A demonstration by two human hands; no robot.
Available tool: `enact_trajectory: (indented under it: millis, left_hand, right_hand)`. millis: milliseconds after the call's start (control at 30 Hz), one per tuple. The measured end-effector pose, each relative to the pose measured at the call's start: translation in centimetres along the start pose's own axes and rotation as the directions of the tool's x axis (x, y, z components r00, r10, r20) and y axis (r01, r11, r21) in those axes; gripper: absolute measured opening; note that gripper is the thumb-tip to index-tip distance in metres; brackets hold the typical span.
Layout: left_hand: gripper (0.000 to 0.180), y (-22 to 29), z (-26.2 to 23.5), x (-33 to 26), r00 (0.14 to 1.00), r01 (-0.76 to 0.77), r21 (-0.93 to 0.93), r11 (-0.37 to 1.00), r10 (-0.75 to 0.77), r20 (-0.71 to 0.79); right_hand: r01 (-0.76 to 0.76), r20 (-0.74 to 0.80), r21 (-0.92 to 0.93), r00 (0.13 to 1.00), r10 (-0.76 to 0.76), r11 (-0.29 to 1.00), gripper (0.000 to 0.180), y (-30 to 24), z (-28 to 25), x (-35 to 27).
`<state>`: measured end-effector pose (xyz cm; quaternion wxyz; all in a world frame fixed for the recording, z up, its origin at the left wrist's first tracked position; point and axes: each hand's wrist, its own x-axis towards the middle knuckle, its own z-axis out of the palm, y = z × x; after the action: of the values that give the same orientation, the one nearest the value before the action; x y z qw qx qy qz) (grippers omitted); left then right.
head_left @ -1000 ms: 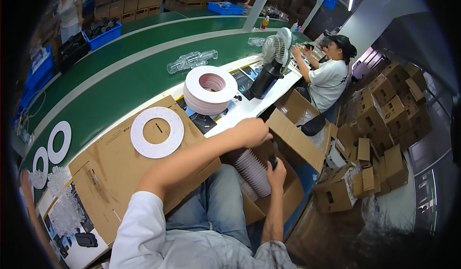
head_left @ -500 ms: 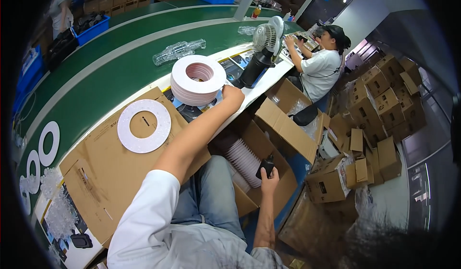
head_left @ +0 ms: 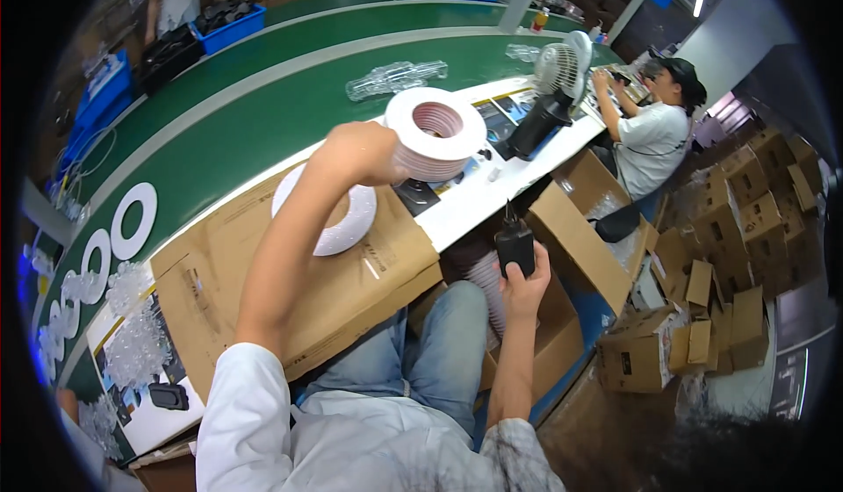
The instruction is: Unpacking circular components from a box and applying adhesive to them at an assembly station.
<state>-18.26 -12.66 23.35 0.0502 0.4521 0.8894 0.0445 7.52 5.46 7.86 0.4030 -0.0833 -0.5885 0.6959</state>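
My left hand (head_left: 362, 152) is at the left side of a stack of white flat rings (head_left: 436, 145). Its fingers are curled in, and the hand hides what, if anything, they hold. Under my left forearm, a single white ring (head_left: 356, 224) lies on a flat cardboard box (head_left: 237, 290), partly covered by the arm. In my right hand (head_left: 527, 283) is a small black bottle with a thin pointed nozzle (head_left: 515, 248), held tip up above an open carton (head_left: 553, 329). More stacked rings (head_left: 486, 281) show inside that carton.
A fan (head_left: 558, 68) on a black base stands right of the stack. Clear plastic pieces (head_left: 395, 80) and more rings (head_left: 134, 221) lie on the green conveyor (head_left: 263, 97). At the right, a co-worker (head_left: 654, 127) sits near piled cartons (head_left: 729, 202).
My left hand has gone from the right side of the ring stack to its left. My right hand has raised the black bottle out of the carton's opening. The view has turned left.
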Motion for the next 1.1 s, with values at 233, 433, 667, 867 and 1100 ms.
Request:
enact_trajectory:
  millis: [233, 433, 667, 867, 1100]
  left_hand:
    - [0.051, -10.3, 6.4, -2.0, 0.88, 0.412, 0.138, 0.901, -0.432, 0.197]
    - [0.052, -11.5, 9.0, -3.0, 0.883, 0.465, 0.052, 0.884, -0.467, 0.044]
    - [0.058, -12.6, 8.7, -2.7, 0.949, 0.315, 0.001, 0.949, -0.315, 0.026]
    - [0.054, -13.5, 7.9, -2.0, 0.939, 0.325, -0.003, 0.946, -0.323, 0.122]
    - [0.054, -14.6, 8.6, -2.0, 0.949, 0.277, -0.03, 0.96, -0.268, 0.165]
  right_hand:
    - [-0.028, 0.084, 0.496, 0.996, -0.016, 0.868, 0.031, 3.1, 11.3, 5.2]
    - [-0.086, 0.152, 0.506, 0.988, 0.009, 0.858, 0.024, 6.6, 17.7, 7.1]
    - [-0.141, 0.084, 0.488, 0.99, 0.115, 0.862, 0.03, 9.2, 20.3, 6.3]
    - [-0.201, 0.246, 0.48, 0.965, 0.089, 0.854, 0.043, 10.9, 19.3, 6.7]
    - [-0.389, 0.41, 0.695, 0.905, 0.112, 0.605, 0.045, 10.1, 19.2, 6.8]
